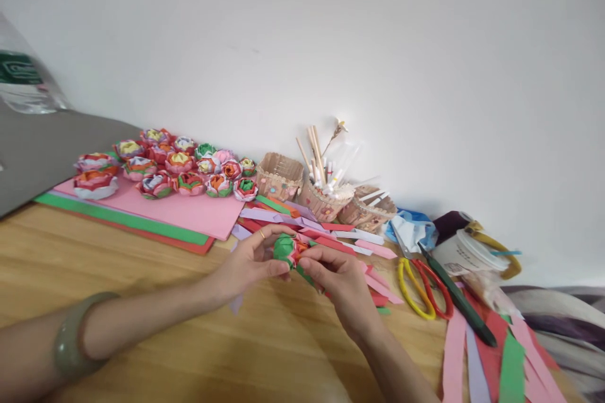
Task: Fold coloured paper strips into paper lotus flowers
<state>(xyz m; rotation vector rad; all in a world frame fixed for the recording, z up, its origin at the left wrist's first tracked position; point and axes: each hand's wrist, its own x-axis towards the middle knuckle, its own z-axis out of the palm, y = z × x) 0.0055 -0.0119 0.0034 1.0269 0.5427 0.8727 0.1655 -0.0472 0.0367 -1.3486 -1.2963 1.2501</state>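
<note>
A small folded paper flower (284,249), green on the outside with orange and pink inside, is held in the air above the wooden table. My left hand (255,262) grips its green left side between thumb and fingers. From the right, my right hand (333,274) pinches the petals on the other side; its fingertips partly hide the flower. Just behind both hands lie loose folded paper strips (326,241) in red, pink, purple and white.
Finished paper flowers (179,162) stand on pink paper sheets (208,211) at back left. Decorated baskets (280,177) line the wall, one holding sticks. Scissors (425,289), a dark green pen-shaped tool (458,299), a white tub (466,253) and coloured paper strips (513,365) lie right.
</note>
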